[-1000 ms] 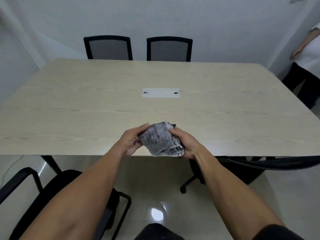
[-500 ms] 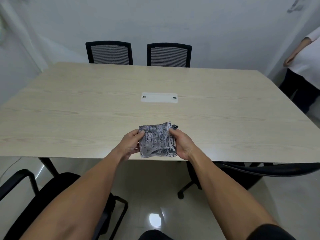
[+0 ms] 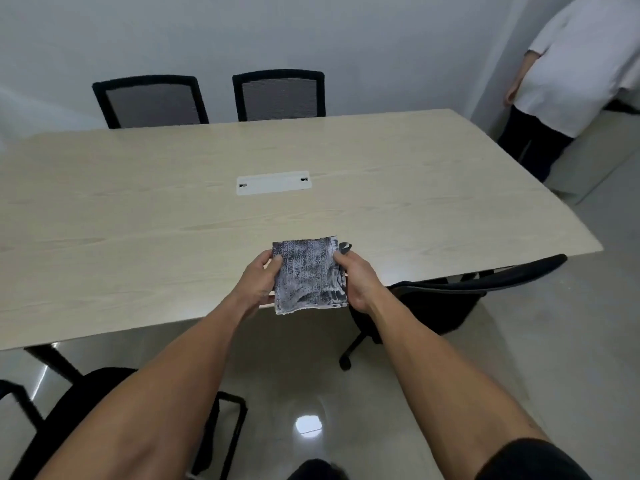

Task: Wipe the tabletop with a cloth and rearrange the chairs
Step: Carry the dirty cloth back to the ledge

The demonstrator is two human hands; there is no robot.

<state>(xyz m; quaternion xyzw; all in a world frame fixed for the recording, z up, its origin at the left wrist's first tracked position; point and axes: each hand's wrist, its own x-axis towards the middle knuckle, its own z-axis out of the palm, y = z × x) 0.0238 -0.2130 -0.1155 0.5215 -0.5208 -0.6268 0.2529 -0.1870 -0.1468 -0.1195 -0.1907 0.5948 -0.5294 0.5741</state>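
Cloth flattened since a second ago, bunched wad now folded square. Left hand pinches its 9 o'clock edge, right hand grips 3 o'clock edge, above table near edge. Chairs at 12 o'clock, another at 3.
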